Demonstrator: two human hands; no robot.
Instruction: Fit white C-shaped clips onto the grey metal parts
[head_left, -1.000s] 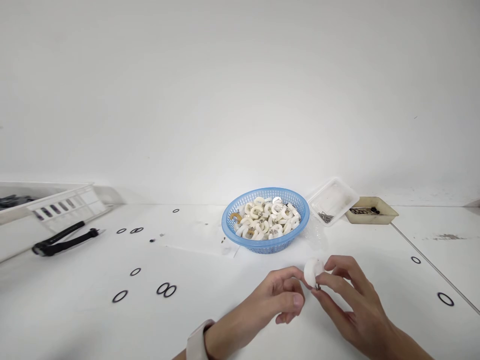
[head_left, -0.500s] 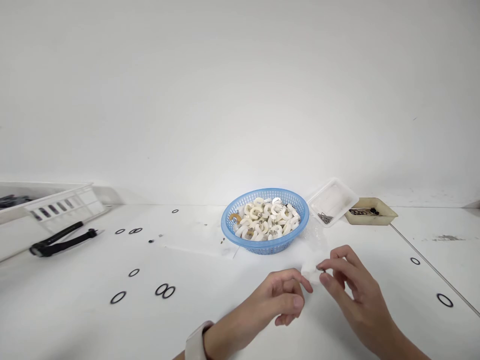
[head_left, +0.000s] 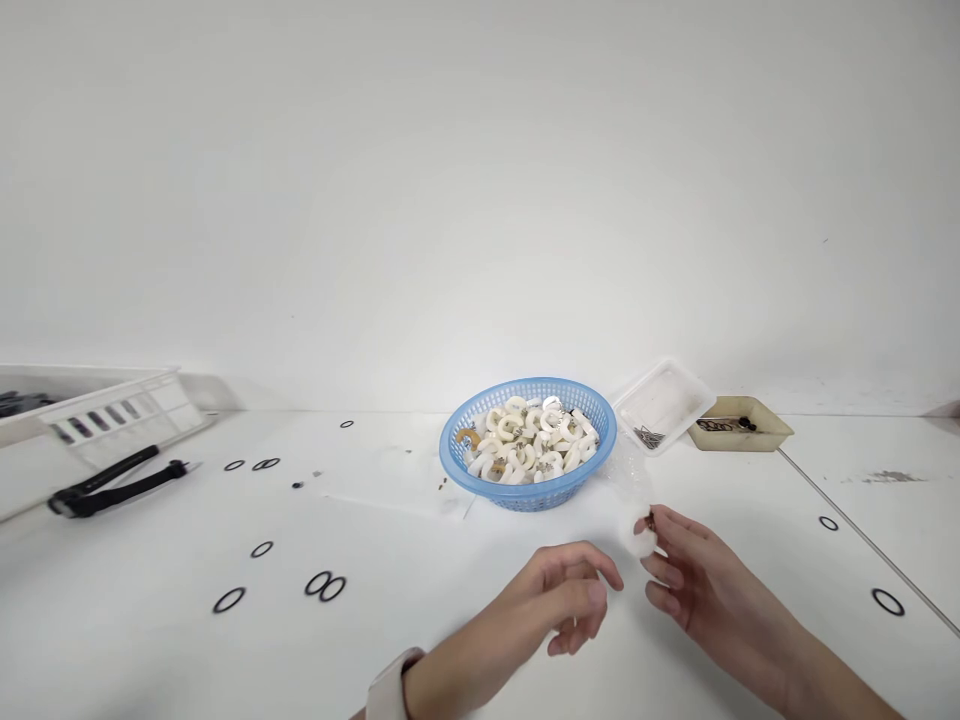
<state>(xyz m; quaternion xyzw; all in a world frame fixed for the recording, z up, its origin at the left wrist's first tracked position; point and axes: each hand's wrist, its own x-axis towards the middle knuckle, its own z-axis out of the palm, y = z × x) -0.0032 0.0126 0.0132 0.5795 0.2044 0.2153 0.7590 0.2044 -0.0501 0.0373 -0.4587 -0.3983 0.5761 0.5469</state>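
Note:
My right hand (head_left: 694, 582) pinches a small white round part (head_left: 639, 540) with a bit of metal on it, just in front of the blue basket (head_left: 457, 455). The basket is full of white ring-shaped parts (head_left: 529, 445). My left hand (head_left: 559, 602) hovers a little to the left of the part, fingers curled loosely, and it holds nothing that I can see. A pale band sits on my left wrist (head_left: 391, 690).
Several black O-rings (head_left: 319, 584) lie scattered on the white table, left and right. A clear tray (head_left: 660, 405) with small metal pieces and a beige tray (head_left: 739, 425) stand right of the basket. A black tool (head_left: 112, 485) and a white crate (head_left: 90, 415) are far left.
My left hand let go of the white part and drew back slightly. My right hand carried the part up and a little right, turning it.

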